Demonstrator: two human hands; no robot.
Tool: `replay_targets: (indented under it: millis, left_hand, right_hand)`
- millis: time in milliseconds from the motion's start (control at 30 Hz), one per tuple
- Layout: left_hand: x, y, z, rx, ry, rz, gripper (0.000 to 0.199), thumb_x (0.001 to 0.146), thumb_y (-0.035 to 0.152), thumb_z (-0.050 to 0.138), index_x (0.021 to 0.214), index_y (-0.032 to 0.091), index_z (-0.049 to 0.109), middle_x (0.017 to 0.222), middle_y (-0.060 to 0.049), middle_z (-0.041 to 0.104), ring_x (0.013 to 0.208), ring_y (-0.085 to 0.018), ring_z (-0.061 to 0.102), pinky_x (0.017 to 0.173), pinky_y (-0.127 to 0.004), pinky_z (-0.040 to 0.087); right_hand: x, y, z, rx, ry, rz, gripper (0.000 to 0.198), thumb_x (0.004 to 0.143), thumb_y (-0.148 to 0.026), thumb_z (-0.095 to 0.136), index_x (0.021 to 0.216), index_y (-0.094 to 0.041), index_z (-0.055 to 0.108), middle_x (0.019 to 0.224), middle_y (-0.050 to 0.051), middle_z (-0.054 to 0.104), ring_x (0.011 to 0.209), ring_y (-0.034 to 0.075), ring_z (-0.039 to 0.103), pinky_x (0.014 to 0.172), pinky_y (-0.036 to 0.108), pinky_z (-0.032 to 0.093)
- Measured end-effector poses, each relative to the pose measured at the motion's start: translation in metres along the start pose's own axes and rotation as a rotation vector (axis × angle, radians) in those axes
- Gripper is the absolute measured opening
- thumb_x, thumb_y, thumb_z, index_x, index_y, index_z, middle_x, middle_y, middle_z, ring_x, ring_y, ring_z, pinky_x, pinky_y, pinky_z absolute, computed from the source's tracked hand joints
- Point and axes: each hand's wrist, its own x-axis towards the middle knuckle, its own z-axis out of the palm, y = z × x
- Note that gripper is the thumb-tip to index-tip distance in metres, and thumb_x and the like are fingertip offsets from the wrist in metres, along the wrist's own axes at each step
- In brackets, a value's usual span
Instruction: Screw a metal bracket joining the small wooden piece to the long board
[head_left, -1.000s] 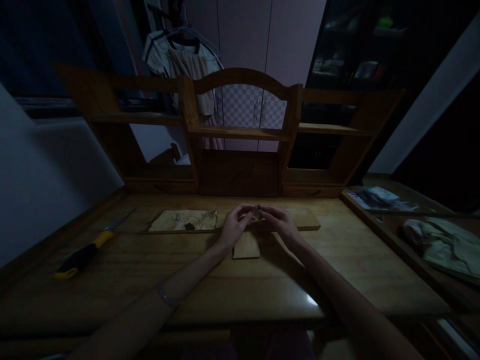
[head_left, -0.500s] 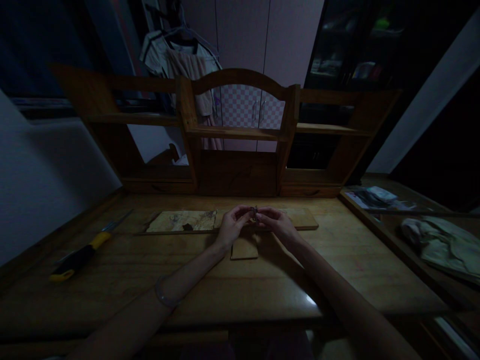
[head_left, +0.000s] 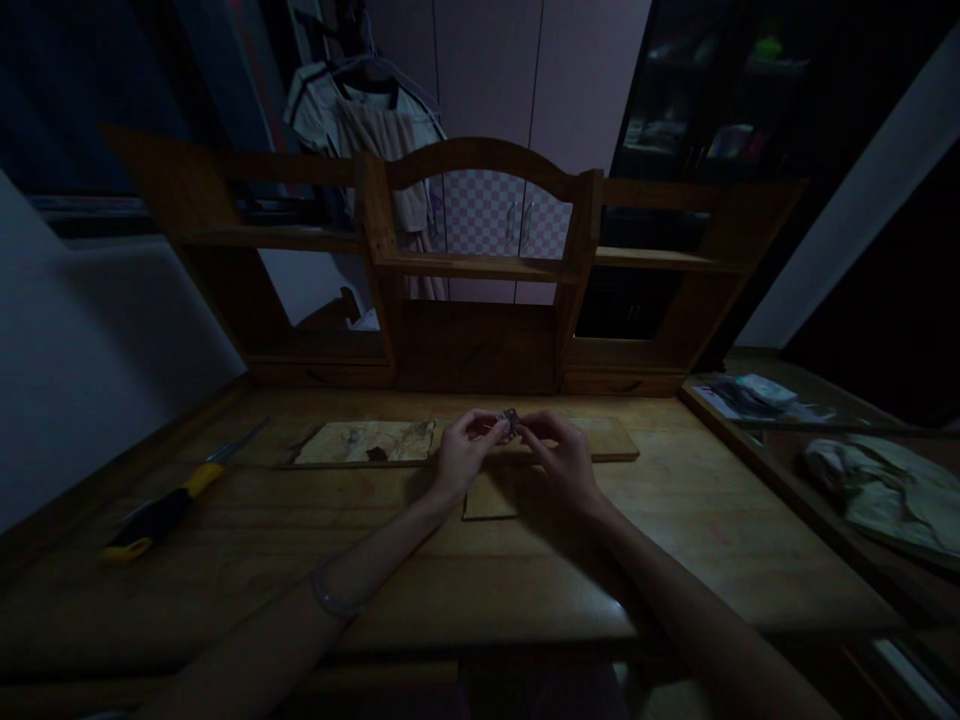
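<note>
Take the small, dark, metallic-looking piece (head_left: 511,421) as the centre of the dial, with twelve pointing away from the person. It is held up between the hands, above the tabletop (head_left: 420,595); its exact shape is too small and dim to make out. The left hand (head_left: 463,458), coming in from seven o'clock, pinches it between thumb and fingers. The right hand (head_left: 562,458), reaching in from four o'clock, has its fingers bent and the tips touching the piece; whether they grip it too, I cannot tell. A thin, pale bracelet (head_left: 328,592) circles the left forearm.

Past the hands, a long, flat, pale wooden board (head_left: 611,440) shows on both sides, its ends at about nine and three. Its nine o'clock stretch has a mottled, whitish, torn-looking surface with one dark patch. At six, a small, flat, pale wooden block (head_left: 487,503) lies partly covered by the right hand. Toward eight, well apart from the hands, rests a tool with a black-and-yellow handle (head_left: 165,515), its metal shaft pointing to about one. At twelve stands a brown wooden shelf unit with an arched top (head_left: 480,266).
</note>
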Motion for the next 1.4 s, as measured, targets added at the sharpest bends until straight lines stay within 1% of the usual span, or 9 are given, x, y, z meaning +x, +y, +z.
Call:
replay_targets:
  millis: [100,233,367,600,800,967,1233,1333,1400]
  left_hand:
    - [-0.0005,0.0001,0.0025,-0.170,-0.056,-0.108,0.035,0.070,0.036,0.082,0.093,0.013,0.068,0.093,-0.006,0.073,0.083,-0.018,0.071,0.083,-0.035,0.060]
    - [-0.0014,0.0001,0.0048,-0.284,-0.093,-0.222,0.042,0.064,0.032,0.087,0.098,0.011,0.072,0.096,-0.008,0.074,0.087,-0.020,0.071,0.092,-0.037,0.058]
    - [-0.0011,-0.0015,0.0039,-0.288,-0.057,-0.211,0.041,0.063,0.032,0.087,0.097,0.012,0.074,0.096,-0.008,0.075,0.087,-0.020,0.071,0.091,-0.037,0.058]
    - [-0.0008,0.0003,0.0033,-0.182,-0.023,-0.130,0.035,0.070,0.034,0.083,0.097,0.013,0.075,0.094,-0.007,0.075,0.085,-0.019,0.071,0.087,-0.033,0.058]
    - [-0.0006,0.0011,0.0028,-0.139,-0.007,-0.114,0.034,0.073,0.036,0.080,0.096,0.012,0.074,0.094,-0.008,0.075,0.085,-0.019,0.071,0.086,-0.031,0.058]
    - [-0.0006,0.0002,0.0022,-0.152,-0.013,-0.125,0.035,0.074,0.039,0.079,0.095,0.011,0.073,0.095,-0.009,0.075,0.086,-0.020,0.071,0.086,-0.034,0.058]
    - [0.0001,-0.0011,0.0014,-0.104,-0.060,-0.120,0.035,0.072,0.038,0.080,0.095,0.013,0.074,0.094,-0.009,0.075,0.084,-0.021,0.071,0.087,-0.035,0.056]
    - [0.0002,-0.0004,0.0008,-0.098,-0.061,-0.100,0.031,0.071,0.037,0.081,0.092,0.014,0.074,0.092,-0.007,0.075,0.084,-0.020,0.070,0.085,-0.033,0.056]
    - [0.0003,-0.0003,0.0005,-0.092,-0.048,-0.090,0.030,0.072,0.036,0.080,0.091,0.014,0.073,0.092,-0.007,0.075,0.085,-0.019,0.070,0.083,-0.031,0.056]
  right_hand:
    - [-0.0026,-0.0008,-0.0012,-0.137,0.026,-0.149,0.012,0.089,-0.028,0.066,0.097,-0.023,0.073,0.096,0.004,0.068,0.088,0.019,0.064,0.082,0.032,0.050]
    - [-0.0016,0.0022,-0.0026,-0.308,0.028,-0.336,0.021,0.094,-0.021,0.058,0.108,-0.026,0.073,0.105,0.004,0.070,0.096,0.018,0.066,0.087,0.032,0.051]
    - [-0.0001,0.0043,-0.0006,-0.314,-0.022,-0.353,0.029,0.094,-0.016,0.055,0.115,-0.028,0.071,0.111,0.003,0.071,0.100,0.018,0.067,0.088,0.032,0.052]
    - [-0.0010,0.0008,0.0009,-0.301,-0.056,-0.354,0.030,0.094,-0.016,0.054,0.116,-0.029,0.071,0.112,0.003,0.071,0.101,0.019,0.067,0.089,0.033,0.053]
    - [-0.0010,-0.0005,0.0012,-0.272,-0.082,-0.337,0.028,0.094,-0.015,0.054,0.113,-0.026,0.072,0.110,0.004,0.072,0.099,0.019,0.067,0.088,0.032,0.052]
    - [-0.0017,0.0005,0.0002,-0.210,-0.078,-0.278,0.025,0.095,-0.017,0.054,0.111,-0.027,0.071,0.104,0.003,0.071,0.095,0.018,0.066,0.087,0.033,0.051]
    - [0.0030,0.0016,-0.0032,-0.008,-0.006,-0.072,0.020,0.094,-0.030,0.058,0.107,-0.022,0.070,0.101,0.005,0.072,0.089,0.019,0.068,0.080,0.033,0.054]
    - [0.0060,0.0032,-0.0031,0.071,-0.036,0.025,0.022,0.090,-0.035,0.061,0.102,-0.019,0.070,0.096,0.006,0.072,0.082,0.020,0.069,0.073,0.032,0.056]
    - [0.0066,0.0042,-0.0027,0.092,-0.070,0.072,0.020,0.087,-0.033,0.063,0.097,-0.019,0.072,0.092,0.006,0.073,0.082,0.020,0.068,0.075,0.032,0.055]
